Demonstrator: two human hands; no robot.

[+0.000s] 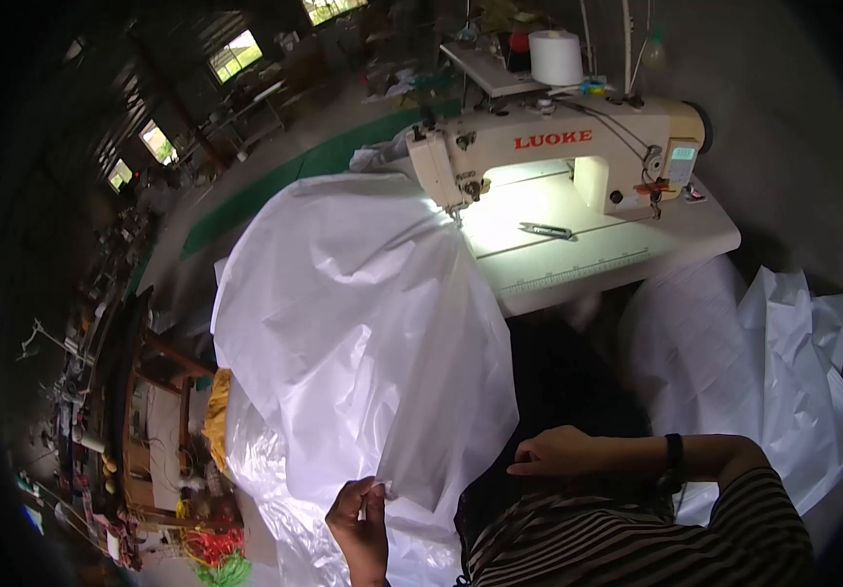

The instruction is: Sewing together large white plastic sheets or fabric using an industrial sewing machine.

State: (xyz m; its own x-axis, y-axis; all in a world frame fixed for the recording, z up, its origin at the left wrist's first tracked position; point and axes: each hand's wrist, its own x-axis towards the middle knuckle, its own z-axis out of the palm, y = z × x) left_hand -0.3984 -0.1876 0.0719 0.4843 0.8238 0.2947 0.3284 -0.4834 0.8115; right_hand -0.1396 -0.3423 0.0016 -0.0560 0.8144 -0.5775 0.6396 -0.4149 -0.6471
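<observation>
My left hand (pixel 358 523) pinches the edge of a large white plastic-looking sheet (pixel 343 303) between thumb and fingers. The sheet drapes over the left side of the work, and its upper end lies under the needle area of a white sewing machine (pixel 558 142). Over my lap, to the right of the sheet, my right hand (pixel 554 452) is closed with its fingers curled in; nothing shows in it. A pair of thread snips (pixel 547 231) rests on the lit machine table (pixel 637 240), right of the needle.
More white sheeting (pixel 793 342) hangs at the right, below the table. A white thread cone (pixel 555 57) stands behind the machine. At the left are a wooden frame (pixel 162 362), yellow cloth (pixel 216 411) and a red and green tangle (pixel 216 553).
</observation>
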